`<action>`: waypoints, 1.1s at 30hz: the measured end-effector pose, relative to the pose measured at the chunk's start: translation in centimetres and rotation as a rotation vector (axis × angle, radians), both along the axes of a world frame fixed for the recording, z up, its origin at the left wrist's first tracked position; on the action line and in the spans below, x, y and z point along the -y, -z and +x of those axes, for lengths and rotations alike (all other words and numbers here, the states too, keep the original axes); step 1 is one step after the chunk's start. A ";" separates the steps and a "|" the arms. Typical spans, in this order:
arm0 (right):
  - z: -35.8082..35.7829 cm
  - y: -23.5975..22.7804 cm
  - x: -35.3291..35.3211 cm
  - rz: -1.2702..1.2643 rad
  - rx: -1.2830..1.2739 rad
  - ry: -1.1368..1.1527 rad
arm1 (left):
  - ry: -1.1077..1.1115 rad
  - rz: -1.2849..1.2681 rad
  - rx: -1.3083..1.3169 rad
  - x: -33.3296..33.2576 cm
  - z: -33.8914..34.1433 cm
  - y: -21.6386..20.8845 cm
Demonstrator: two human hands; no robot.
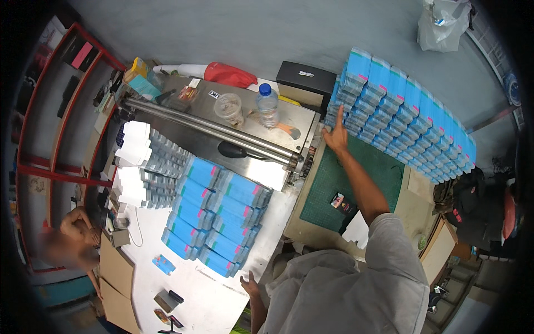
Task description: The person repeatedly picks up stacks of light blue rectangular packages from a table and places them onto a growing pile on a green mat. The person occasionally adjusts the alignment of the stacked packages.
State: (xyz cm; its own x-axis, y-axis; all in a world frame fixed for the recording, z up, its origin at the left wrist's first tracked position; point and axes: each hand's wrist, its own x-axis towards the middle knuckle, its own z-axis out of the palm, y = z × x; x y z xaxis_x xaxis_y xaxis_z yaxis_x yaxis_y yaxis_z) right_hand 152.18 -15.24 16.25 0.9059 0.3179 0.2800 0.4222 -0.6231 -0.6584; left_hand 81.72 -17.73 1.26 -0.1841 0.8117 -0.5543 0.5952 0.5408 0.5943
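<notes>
Looking down on a white table filling the lower left and, beyond it, on a metal-topped machine with long roller bars along its near side. Facing, at upper right, a large block of blue stacks, running lengthwise from upper left to lower right. Seeing on the white table a smaller block of blue bundles, arranged in two columns running lengthwise from the machine side toward the near edge, beside white stacks. Looking also at a green mat between the machine and the large block.

Pointing the right hand at the left end of the large block, index finger straight, grasping nothing visible; being unable to tell touching from mere overlap at the fingertip. Holding the left hand low by the table's edge, fingers loosely parted, gripping nothing visible. Finding the large block ahead and rightward of the right hand, well apart from the left; finding the smaller block ahead and leftward of the left hand, near its closest corner.

Having mostly bare mat below the right wrist as room, bounded by machine and stacks. Having bare white surface leftward of the left hand. Noticing, smallest, a water bottle and a clear cup on the machine.
</notes>
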 end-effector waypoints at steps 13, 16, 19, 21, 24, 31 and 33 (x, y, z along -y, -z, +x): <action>-0.6 -4.9 0.5 0.212 -0.078 0.030 | -0.095 -0.039 -0.095 1.2 -2.7 0.7; 0.3 -8.0 0.9 0.199 0.153 0.057 | -0.094 -0.020 -0.080 1.5 -3.1 0.8; 0.0 -10.6 0.7 0.116 0.338 0.005 | -0.123 0.064 -0.047 2.7 -3.7 0.9; -2.8 -11.2 0.1 0.171 0.230 -0.064 | -0.202 0.063 -0.078 3.2 -4.4 1.1; -9.0 -11.4 0.2 0.294 0.027 -0.312 | -0.286 0.159 -0.141 1.9 -4.7 1.2; -23.0 -7.7 -6.6 -0.114 -0.324 -0.798 | -0.469 0.453 0.022 -5.2 -1.9 -4.7; -25.4 -6.9 -9.1 -0.178 -0.189 -0.764 | -0.447 0.612 0.037 -7.2 0.3 -8.1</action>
